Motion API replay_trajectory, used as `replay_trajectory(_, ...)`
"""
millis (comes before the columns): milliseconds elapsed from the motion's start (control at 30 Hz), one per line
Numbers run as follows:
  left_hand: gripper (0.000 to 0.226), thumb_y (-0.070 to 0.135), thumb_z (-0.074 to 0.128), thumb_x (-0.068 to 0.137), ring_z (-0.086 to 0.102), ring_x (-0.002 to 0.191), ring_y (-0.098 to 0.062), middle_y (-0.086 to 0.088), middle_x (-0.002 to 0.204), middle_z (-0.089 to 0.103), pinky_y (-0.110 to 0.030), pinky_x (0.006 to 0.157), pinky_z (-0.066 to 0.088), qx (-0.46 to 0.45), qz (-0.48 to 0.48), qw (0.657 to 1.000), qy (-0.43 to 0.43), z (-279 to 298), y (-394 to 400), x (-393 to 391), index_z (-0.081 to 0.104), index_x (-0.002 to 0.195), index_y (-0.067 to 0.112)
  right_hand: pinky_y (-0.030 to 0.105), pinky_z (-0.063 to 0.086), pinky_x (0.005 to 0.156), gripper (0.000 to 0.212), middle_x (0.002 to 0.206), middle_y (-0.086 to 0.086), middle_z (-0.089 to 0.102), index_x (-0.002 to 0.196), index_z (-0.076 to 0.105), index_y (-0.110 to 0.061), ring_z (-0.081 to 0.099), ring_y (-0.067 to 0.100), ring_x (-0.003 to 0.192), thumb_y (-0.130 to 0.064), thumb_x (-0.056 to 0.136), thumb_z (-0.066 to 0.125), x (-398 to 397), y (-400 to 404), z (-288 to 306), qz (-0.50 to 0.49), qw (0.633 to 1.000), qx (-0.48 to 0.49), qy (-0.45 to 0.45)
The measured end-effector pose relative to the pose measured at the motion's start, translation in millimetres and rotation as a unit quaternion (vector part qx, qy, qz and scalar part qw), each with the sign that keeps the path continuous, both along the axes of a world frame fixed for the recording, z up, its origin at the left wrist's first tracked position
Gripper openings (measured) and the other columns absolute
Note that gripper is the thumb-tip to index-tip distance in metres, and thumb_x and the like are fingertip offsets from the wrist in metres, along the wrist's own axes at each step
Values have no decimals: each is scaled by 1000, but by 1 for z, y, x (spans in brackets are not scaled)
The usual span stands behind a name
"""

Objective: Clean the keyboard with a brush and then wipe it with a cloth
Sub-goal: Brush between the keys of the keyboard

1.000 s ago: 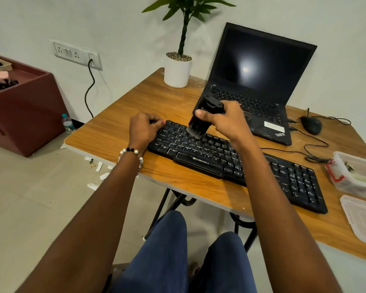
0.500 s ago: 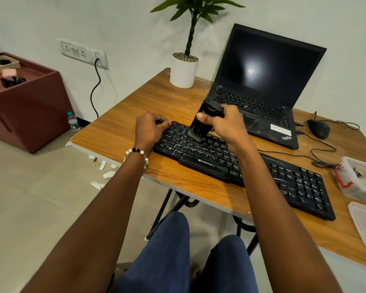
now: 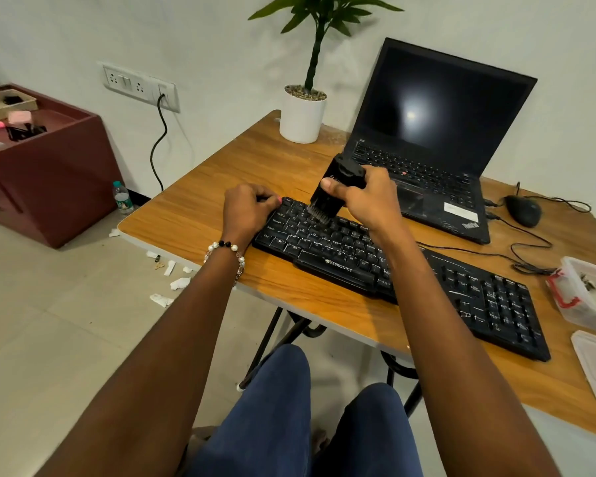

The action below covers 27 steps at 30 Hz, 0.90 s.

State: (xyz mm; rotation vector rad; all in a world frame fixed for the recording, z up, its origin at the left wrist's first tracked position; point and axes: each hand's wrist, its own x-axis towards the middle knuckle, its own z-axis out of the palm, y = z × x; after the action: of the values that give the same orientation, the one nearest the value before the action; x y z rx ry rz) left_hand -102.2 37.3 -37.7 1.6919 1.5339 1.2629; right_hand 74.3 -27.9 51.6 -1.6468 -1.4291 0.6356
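Since the earlier frame the brush [image 3: 338, 187] has shifted slightly toward the keyboard's left end, bristles now on the upper-left key rows. The right hand [image 3: 365, 197] grips the brush body from above — thumb across its near face, fingers curled round the far side — holding it tilted, bristles down and touching the keys. The keyboard [image 3: 403, 270] lies diagonally along the bench's [image 3: 193, 215] near edge. The left hand [image 3: 248, 210] rests curled at the keyboard's upper-left corner, fingertips on its edge, steadying it. Behind, an open laptop [image 3: 434, 132] stands toward the far edge, a potted plant [image 3: 303, 111] at the far-left corner.
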Motion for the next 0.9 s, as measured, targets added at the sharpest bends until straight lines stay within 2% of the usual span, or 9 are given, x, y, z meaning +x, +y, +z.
replay_trajectory(133, 15, 17, 73, 84, 61, 76, -6, -6, 92, 74, 2, 59, 38, 7, -1, 1000, 7, -1, 2, 0, 76, 93, 6, 28, 51, 75, 39, 102, 5, 67, 107, 66, -10, 62, 19, 96, -37, 81, 76, -12, -1, -13, 5, 998, 3, -67)
replay_trajectory(200, 14, 17, 73, 84, 64, 78, -9, -6, 91, 74, -1, 62, 39, 14, -1, 1000, 15, -2, 2, -1, 76, 92, 6, 28, 50, 75, 38, 102, 5, 67, 106, 65, -12, 61, 19, 95, -37, 81, 76, -13, -1, -15, 14, 997, -4, -70)
replay_trajectory(333, 14, 17, 73, 84, 64, 80, -8, -8, 92, 75, -9, 68, 41, 23, -2, 999, 24, -3, 3, 0, 77, 91, 6, 26, 48, 67, 26, 97, 4, 70, 91, 66, -15, 64, 17, 89, -34, 78, 79, -6, 0, -7, 27, 998, -53, 18)
replay_trajectory(467, 14, 18, 73, 84, 63, 80, -8, -7, 92, 75, -13, 72, 43, 23, -2, 999, 29, -4, 3, 0, 77, 92, 7, 25, 50, 66, 34, 98, 3, 71, 98, 66, -10, 67, 17, 92, -34, 79, 78, -5, 6, -6, -4, 998, -25, 61)
replay_trajectory(567, 14, 18, 73, 84, 63, 80, -8, -7, 92, 75, -15, 73, 44, 27, -4, 999, 28, -4, 4, 0, 77, 91, 7, 18, 43, 63, 37, 102, 4, 67, 105, 66, -11, 61, 16, 94, -38, 80, 76, -16, 6, -11, -2, 999, 6, -47)
replay_trajectory(633, 13, 17, 73, 84, 63, 79, -8, -7, 92, 75, -15, 72, 44, 28, -5, 999, 30, -4, 3, 0, 77, 92, 7, 18, 44, 62, 44, 103, 5, 66, 109, 64, -11, 61, 17, 95, -41, 79, 77, -22, 6, -14, 16, 997, -5, -77)
replay_trajectory(700, 13, 16, 73, 84, 64, 79, -9, -8, 91, 75, -16, 71, 45, 29, -7, 999, 30, -4, 3, 0, 77, 92, 6, 22, 49, 63, 44, 99, 5, 69, 105, 65, -11, 65, 18, 91, -40, 76, 80, -21, 6, -10, 48, 997, -49, -28)
replay_trajectory(800, 12, 15, 72, 84, 66, 80, -11, -8, 91, 75, -15, 72, 46, 27, -10, 999, 23, -2, 2, 0, 77, 91, 6, 39, 57, 80, 34, 94, 7, 74, 91, 70, -13, 70, 22, 91, -38, 71, 82, -17, 4, -7, 80, 991, -64, 84)
replay_trajectory(900, 14, 16, 73, 84, 62, 78, -7, -8, 92, 75, 0, 64, 38, 22, -6, 999, 25, -2, 1, 0, 77, 93, 6, 25, 51, 69, 25, 97, 3, 71, 92, 66, -16, 67, 15, 90, -34, 79, 78, -12, 0, -4, 29, 998, -21, 53)
